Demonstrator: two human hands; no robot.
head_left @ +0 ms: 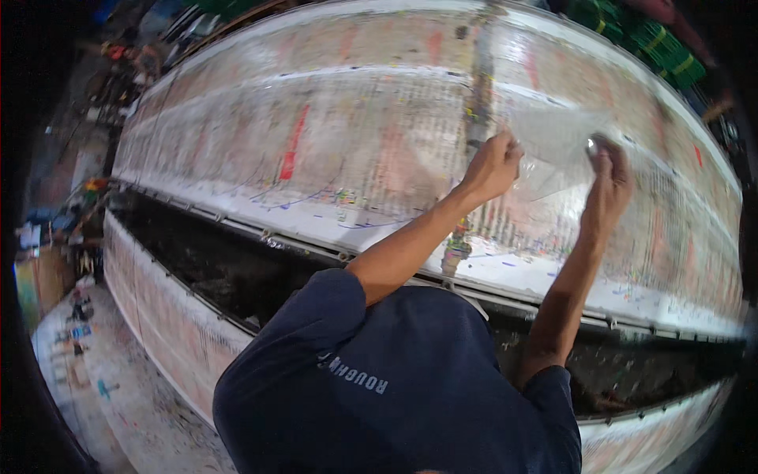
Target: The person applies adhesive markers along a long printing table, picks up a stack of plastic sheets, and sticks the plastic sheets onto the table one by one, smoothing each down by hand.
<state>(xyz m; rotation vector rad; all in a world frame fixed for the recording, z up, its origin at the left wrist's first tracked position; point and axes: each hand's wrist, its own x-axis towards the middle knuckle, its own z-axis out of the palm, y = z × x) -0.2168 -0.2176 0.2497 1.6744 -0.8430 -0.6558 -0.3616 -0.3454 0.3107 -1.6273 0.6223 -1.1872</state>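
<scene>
spanning between pinching left fingers (511,150) and right fingers (605,161): clear film (555,150), likely light, limp, slippery, best held by opposite edges.

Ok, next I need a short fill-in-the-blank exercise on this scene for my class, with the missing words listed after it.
1. The left hand and the right hand hold a clear sheet spread ____ them.
2. On the stained surface, the long, bright red streak lies to the ____ of the left hand.
3. The person's shirt is dark ____.

Missing words: between; left; blue.
</scene>
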